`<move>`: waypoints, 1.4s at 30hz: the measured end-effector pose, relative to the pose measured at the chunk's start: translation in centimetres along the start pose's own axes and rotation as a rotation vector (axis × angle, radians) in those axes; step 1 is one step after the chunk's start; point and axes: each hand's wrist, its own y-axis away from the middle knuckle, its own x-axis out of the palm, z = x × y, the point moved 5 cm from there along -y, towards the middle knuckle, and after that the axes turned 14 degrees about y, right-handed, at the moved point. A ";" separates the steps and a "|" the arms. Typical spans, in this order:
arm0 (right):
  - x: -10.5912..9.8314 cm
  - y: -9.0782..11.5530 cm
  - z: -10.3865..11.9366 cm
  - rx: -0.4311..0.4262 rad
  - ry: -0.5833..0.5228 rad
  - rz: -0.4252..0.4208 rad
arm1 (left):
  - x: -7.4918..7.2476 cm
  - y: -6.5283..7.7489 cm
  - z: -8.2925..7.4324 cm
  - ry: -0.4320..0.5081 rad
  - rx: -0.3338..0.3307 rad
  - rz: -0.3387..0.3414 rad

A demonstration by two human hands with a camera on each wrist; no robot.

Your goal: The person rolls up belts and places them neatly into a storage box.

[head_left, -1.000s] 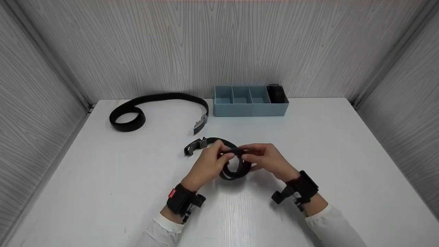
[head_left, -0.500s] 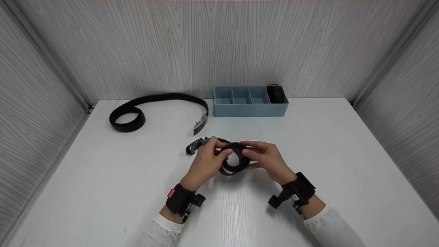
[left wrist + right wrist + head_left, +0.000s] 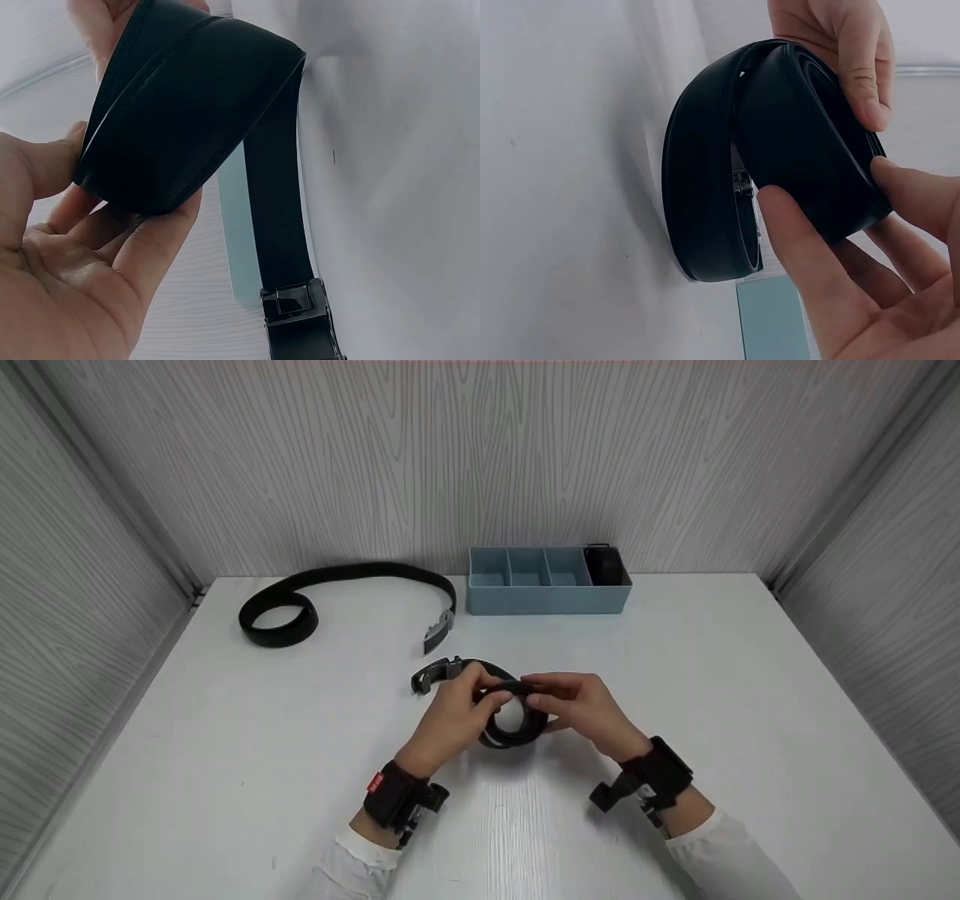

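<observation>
Between the two hands is a black belt point(image 3: 534, 730), wound into a coil, its outer turn hanging looser than the inner ones in the right wrist view. The left hand point(image 3: 451, 718) pinches the coil's left side between thumb and fingers. On its right side, the right hand point(image 3: 589, 711) grips the coil with the thumb at the inner edge and fingertips outside. The belt's tail runs to a dark metal buckle point(image 3: 294, 301), which lies left of the coil in the head view. Parts of the coil are hidden behind the fingers.
A second black belt point(image 3: 367, 570), partly coiled with a silver buckle point(image 3: 439, 630), lies at the back left. Behind the hands stands a blue-grey divided box point(image 3: 547, 601); its rightmost compartment holds a rolled black belt point(image 3: 604, 566). Grey wood-grain panels enclose the white table point(image 3: 225, 780).
The coil was lifted and tipped half a second ago and is lower again now. The buckle end has shifted slightly right and away from the person. Both hands keep their grip.
</observation>
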 end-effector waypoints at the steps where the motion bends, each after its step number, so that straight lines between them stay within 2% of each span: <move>1: 0.0 0.0 0.0 -0.002 -0.009 -0.006 | 0.0 0.0 0.0 0.000 -0.006 -0.006; 11: -0.2 -0.3 -0.9 0.070 -0.155 -0.128 | -0.2 -0.1 0.4 0.045 -0.025 -0.082; 16: -0.3 -0.4 -1.2 0.067 -0.159 -0.099 | -0.2 -0.1 0.3 0.039 -0.010 -0.083; 22: -0.3 -0.4 -1.0 0.050 -0.085 -0.013 | -0.2 -0.3 0.1 0.003 0.025 -0.066; 26: -0.3 -0.4 -0.7 0.037 -0.053 0.008 | -0.2 -0.2 0.0 -0.019 0.032 -0.066; 34: -0.2 -0.4 -0.8 0.047 -0.106 -0.066 | -0.3 -0.1 0.1 0.022 -0.028 -0.096; 39: -0.1 -0.5 -1.2 0.088 -0.178 -0.125 | -0.3 -0.1 0.3 0.053 -0.034 -0.117; 42: -0.1 -0.5 -1.1 0.090 -0.190 -0.120 | -0.3 -0.1 0.2 0.056 -0.021 -0.116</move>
